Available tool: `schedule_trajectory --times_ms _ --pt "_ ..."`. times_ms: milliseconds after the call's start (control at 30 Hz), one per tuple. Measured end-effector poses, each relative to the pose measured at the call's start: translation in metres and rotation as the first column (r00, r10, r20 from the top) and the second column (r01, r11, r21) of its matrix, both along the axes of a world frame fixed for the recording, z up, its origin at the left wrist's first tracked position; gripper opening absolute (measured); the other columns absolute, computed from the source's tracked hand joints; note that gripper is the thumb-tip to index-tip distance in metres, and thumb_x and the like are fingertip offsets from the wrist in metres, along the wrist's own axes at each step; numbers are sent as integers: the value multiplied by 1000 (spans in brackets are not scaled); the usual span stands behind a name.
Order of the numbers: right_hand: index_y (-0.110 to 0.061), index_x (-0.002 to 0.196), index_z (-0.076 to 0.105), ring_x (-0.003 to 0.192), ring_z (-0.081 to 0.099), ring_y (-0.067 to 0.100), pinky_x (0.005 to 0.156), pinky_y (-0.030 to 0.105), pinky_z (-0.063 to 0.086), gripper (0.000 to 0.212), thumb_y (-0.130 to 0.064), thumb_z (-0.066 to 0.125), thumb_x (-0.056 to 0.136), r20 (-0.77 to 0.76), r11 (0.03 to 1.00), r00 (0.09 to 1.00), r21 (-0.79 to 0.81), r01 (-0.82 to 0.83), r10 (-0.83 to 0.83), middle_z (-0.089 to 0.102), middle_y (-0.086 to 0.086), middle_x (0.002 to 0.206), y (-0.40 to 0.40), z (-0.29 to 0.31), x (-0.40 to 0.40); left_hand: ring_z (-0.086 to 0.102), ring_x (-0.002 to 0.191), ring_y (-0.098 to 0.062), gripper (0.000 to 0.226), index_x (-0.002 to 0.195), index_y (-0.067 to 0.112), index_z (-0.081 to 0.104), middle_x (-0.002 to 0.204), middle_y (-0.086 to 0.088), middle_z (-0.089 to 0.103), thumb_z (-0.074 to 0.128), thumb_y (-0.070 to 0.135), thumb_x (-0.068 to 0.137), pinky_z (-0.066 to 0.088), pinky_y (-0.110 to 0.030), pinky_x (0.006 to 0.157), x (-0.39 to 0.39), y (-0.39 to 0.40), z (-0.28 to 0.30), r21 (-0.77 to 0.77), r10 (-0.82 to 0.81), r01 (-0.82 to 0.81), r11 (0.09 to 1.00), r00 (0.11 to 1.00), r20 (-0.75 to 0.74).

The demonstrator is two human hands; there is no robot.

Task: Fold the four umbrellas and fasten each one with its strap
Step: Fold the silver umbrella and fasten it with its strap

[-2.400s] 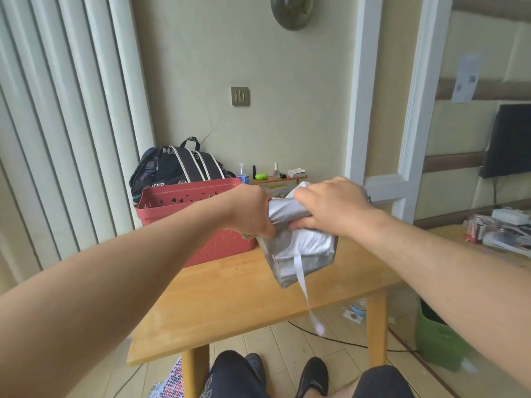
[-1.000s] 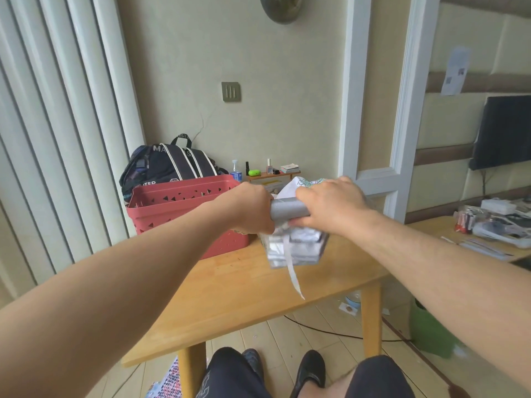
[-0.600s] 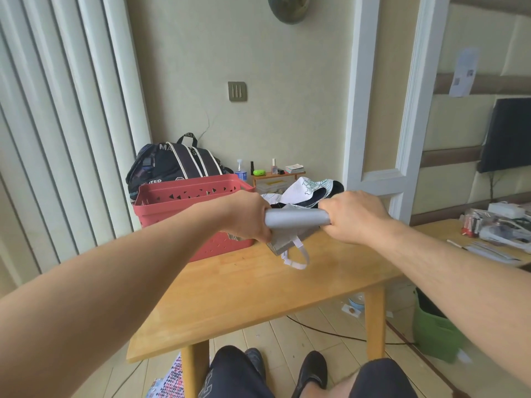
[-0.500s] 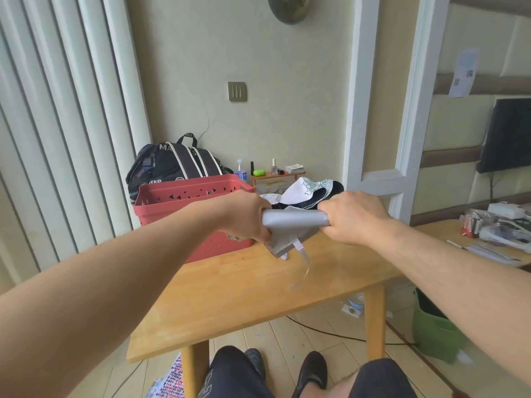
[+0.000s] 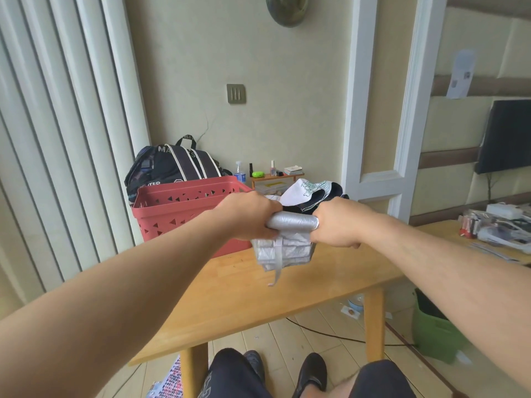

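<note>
A silver umbrella is held level above the wooden table. My left hand grips its left end and my right hand grips its right end. The part between the hands is rolled into a tight tube. A flap of loose pleated silver canopy hangs below the tube, and a thin white strap dangles from it. Behind my hands lies another umbrella, white and black with a green print, crumpled on the table.
A red plastic basket stands on the table's far left, with a dark backpack behind it. A small shelf with bottles is by the wall. A green bin sits on the floor at right. Clutter covers a side table.
The canopy went from a broad loose bundle to a tight roll between my hands. Since half a second ago the roll has turned, and more pleated cloth hangs below it with the strap straight down.
</note>
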State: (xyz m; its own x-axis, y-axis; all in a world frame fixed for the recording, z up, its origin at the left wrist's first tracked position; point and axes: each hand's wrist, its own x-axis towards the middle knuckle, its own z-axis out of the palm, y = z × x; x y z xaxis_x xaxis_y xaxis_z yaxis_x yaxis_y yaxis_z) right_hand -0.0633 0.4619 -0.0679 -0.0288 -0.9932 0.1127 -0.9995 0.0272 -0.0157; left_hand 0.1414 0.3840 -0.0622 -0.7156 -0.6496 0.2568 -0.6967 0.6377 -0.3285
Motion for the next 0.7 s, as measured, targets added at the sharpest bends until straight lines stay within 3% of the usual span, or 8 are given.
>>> schedule_trajectory --times_ms 100,233,300,333,400,467,567,700 --pt "-9 88 62 39 51 26 47 31 52 26 -34 68 83 217 992 976 128 -17 -11 60 9 58 5 4 -9 61 87 -22 29 105 39 59 90 10 62 60 62 87 51 -36 68 9 -4 -4 -40 36 -37 999 999 -20" --pt "-15 94 64 42 53 23 54 34 57 33 -44 76 84 263 984 965 177 -36 -12 61 7 57 0 0 -18 64 78 -22 21 84 36 55 76 9 60 65 54 81 53 -34 62 4 -1 -4 10 43 -42 999 997 -58" --pt "-27 90 64 54 63 21 65 36 62 35 -60 72 81 148 990 988 126 -56 37 66 -2 60 -6 -2 -23 63 72 -21 20 77 32 54 71 7 60 67 46 79 56 -34 61 1 0 -4 39 46 -44 998 998 -49" --pt "-33 92 65 69 68 20 73 40 62 40 -70 69 76 63 993 996 96 -66 61 70 -7 71 -8 -1 -26 63 70 -21 19 75 30 55 70 6 60 68 44 78 57 -34 61 0 1 -3 46 54 -52 998 997 -45" --pt "-50 117 61 103 63 18 85 42 57 59 -82 63 68 -71 995 992 17 -99 100 63 -15 106 -9 1 -25 62 69 -21 19 75 26 58 70 3 61 68 42 77 58 -35 62 -2 2 -4 41 77 -76 996 996 -35" --pt "-54 142 44 122 51 18 91 41 53 75 -79 58 72 -178 972 974 -163 -170 141 52 -14 126 -8 2 -14 63 68 -21 20 75 23 60 70 1 62 66 42 78 59 -36 63 -6 2 -3 38 101 -100 994 995 -23" --pt "-45 145 42 124 52 23 82 37 49 60 -68 53 91 -375 892 901 -298 -339 218 55 -8 126 -8 -3 13 64 68 -23 25 74 19 59 69 -2 61 63 43 81 58 -36 64 -10 3 -2 35 122 -122 992 992 9" --pt "-31 119 47 110 63 30 66 35 41 52 -75 46 93 -386 919 918 -323 -226 90 66 -1 109 -15 -11 13 63 67 -23 28 78 20 61 71 -1 63 67 47 79 56 -35 63 -7 3 1 56 130 -127 990 990 -59"
